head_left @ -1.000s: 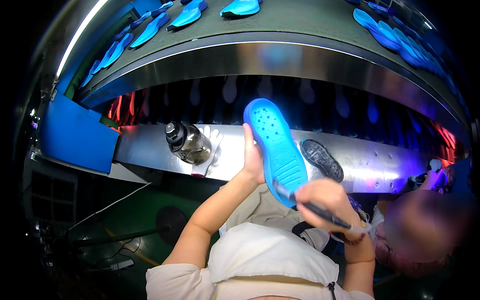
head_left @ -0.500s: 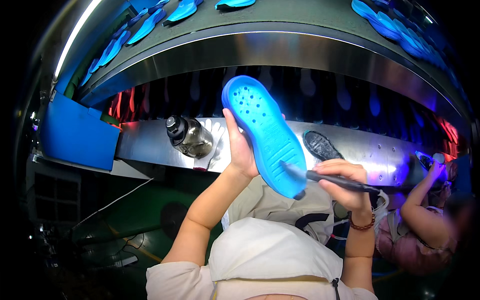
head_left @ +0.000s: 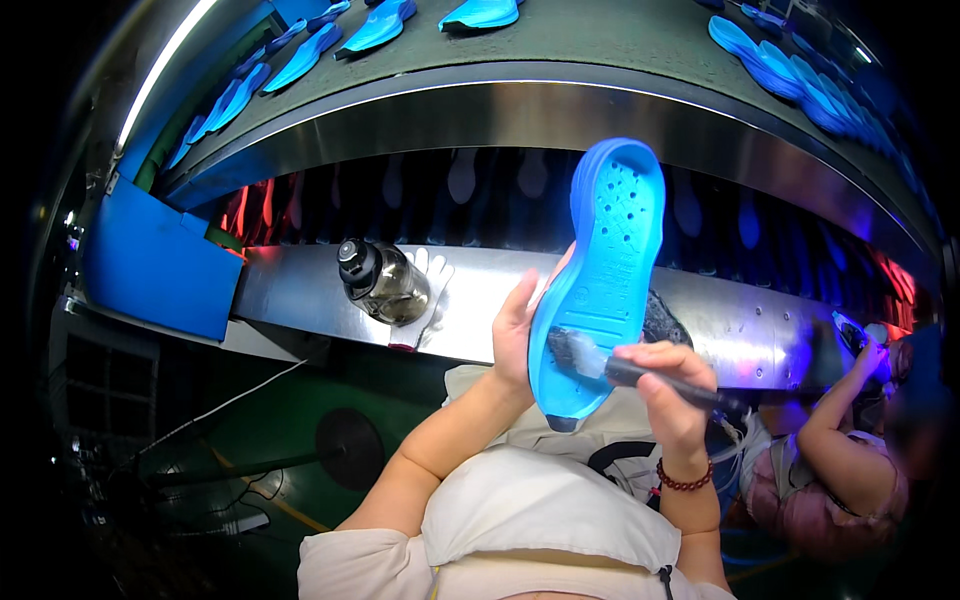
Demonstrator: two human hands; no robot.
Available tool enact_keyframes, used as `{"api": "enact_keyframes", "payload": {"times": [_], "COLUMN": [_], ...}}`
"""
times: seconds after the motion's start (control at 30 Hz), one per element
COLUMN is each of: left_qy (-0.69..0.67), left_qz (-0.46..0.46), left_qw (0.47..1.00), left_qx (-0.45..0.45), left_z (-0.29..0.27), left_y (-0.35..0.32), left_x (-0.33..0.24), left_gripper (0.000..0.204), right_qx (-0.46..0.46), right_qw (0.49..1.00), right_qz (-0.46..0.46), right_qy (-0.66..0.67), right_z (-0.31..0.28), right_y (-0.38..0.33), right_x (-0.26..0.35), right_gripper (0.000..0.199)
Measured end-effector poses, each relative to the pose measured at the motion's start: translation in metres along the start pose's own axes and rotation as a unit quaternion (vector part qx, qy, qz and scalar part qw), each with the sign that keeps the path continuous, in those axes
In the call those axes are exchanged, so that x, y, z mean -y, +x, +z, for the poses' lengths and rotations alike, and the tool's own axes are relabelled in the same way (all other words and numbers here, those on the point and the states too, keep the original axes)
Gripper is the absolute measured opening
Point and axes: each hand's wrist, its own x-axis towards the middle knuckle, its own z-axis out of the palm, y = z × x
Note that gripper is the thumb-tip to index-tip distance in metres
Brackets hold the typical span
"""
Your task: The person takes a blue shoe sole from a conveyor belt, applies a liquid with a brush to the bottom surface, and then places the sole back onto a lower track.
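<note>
A bright blue shoe sole point(head_left: 618, 265) is raised in front of me, its hollow inner side with small holes facing up. My left hand point(head_left: 515, 335) is closed round its left edge; some of the fingers are hidden behind it. In my right hand point(head_left: 678, 392) is a brush point(head_left: 580, 353) with a dark handle, its pale, wet-looking bristles laid on the ribbed lower part of the sole. A thin light-coloured tube point(head_left: 738, 440) shows near the handle's end. Partly covered by the sole, a dark, grainy oval piece point(head_left: 662, 320) lies on the metal bench point(head_left: 480, 290).
A dark-capped clear bottle point(head_left: 385, 285) and a white glove point(head_left: 436, 285) lie on the bench at left. Beyond, a green conveyor belt point(head_left: 600, 45) with a metal side carries several blue soles point(head_left: 375, 28). At right, a co-worker's arm point(head_left: 845, 405) reaches toward the bench.
The sole has swung from leaning left to leaning right and moved rightward with my left hand. The brush has shifted slightly left and down across the ribbed part.
</note>
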Motion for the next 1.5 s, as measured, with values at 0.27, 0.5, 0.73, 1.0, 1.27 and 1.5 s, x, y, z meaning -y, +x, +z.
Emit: {"api": "enact_keyframes", "payload": {"times": [0.27, 0.5, 0.73, 1.0, 1.27, 1.5], "left_qy": [0.048, -0.008, 0.123, 0.007, 0.082, 0.253], "left_qz": [0.036, 0.036, 0.028, 0.001, -0.253, -0.326], "left_qw": [0.998, 0.999, 0.991, 1.0, 0.964, 0.91], "left_qx": [-0.024, -0.026, -0.035, -0.001, 0.007, -0.035], "left_z": [-0.002, 0.012, 0.009, 0.005, 0.009, 0.029], "left_y": [0.013, 0.016, 0.008, 0.02, 0.028, 0.015], "left_x": [-0.016, -0.027, -0.016, -0.03, -0.04, -0.044], "left_gripper": [0.06, 0.045, 0.061, 0.046, 0.048, 0.054], "right_qx": [0.014, 0.006, 0.076, 0.212, 0.291, 0.32], "right_qw": [0.999, 0.996, 0.953, 0.922, 0.894, 0.885], "right_qz": [0.022, -0.022, -0.109, -0.131, -0.064, -0.031], "right_qy": [-0.033, -0.087, -0.271, -0.297, -0.333, -0.337], "right_z": [-0.002, -0.005, 0.005, 0.018, -0.006, -0.016], "right_y": [0.0, 0.016, 0.017, 0.024, 0.04, 0.045], "right_x": [0.005, 0.011, 0.023, 0.04, 0.057, 0.07], "right_gripper": [0.02, 0.02, 0.019, 0.015, 0.02, 0.016]}}
